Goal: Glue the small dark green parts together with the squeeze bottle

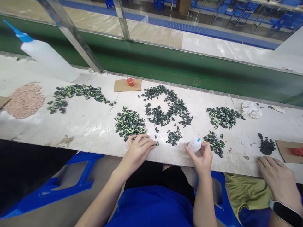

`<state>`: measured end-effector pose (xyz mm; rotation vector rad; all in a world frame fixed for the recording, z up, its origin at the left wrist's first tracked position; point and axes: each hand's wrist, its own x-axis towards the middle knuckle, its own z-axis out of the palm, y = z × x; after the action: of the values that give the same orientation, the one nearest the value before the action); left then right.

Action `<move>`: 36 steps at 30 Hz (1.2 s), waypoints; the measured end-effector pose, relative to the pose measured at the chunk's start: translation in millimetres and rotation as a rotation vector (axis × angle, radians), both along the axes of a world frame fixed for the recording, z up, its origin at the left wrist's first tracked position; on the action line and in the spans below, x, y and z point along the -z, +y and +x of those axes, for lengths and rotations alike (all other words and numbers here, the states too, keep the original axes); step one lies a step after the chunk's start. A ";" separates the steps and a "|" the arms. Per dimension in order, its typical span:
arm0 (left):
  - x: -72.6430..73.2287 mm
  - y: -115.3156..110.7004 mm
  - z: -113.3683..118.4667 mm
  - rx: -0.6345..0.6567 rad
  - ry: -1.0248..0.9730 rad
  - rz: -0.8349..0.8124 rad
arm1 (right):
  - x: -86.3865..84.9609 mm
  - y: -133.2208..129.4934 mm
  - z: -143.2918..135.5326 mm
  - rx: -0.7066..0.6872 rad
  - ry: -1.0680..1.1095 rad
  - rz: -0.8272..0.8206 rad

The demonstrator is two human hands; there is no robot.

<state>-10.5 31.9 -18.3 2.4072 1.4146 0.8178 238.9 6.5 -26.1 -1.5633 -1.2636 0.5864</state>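
My left hand rests near the table's front edge, fingers bent and closed at the tips. A small black-and-green piece shows at those fingertips. Just beyond that hand lies a heap of similar black-and-green pieces. In my right hand is a small white squeeze bottle, pinched between thumb and fingers, its blue tip pointing up. Between the hands sits a small cluster of dark rod-like pieces, with a larger spread of dark rods behind it. Another heap of dark-and-green pieces lies beside my right hand.
A co-worker's hand rests at the right edge near small black pieces. A large white bottle leans at left above pinkish pieces. A red cup sits on cardboard. A green barrier borders the back.
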 end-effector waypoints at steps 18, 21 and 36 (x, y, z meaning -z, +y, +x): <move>9.4 -3.3 6.7 -0.072 -0.154 -0.251 | -15.5 1.6 -57.6 -0.011 0.264 -0.193; 10.1 -3.0 5.0 -0.061 -0.170 -0.252 | -13.6 1.0 -59.0 -0.038 0.241 -0.212; 8.2 -0.4 2.5 -0.046 -0.214 -0.299 | -9.8 -0.9 -57.8 -0.071 0.187 -0.232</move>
<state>-8.0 31.5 -26.6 2.0095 1.4007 0.7838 181.1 5.6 -16.3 -1.6140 -1.1436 0.9305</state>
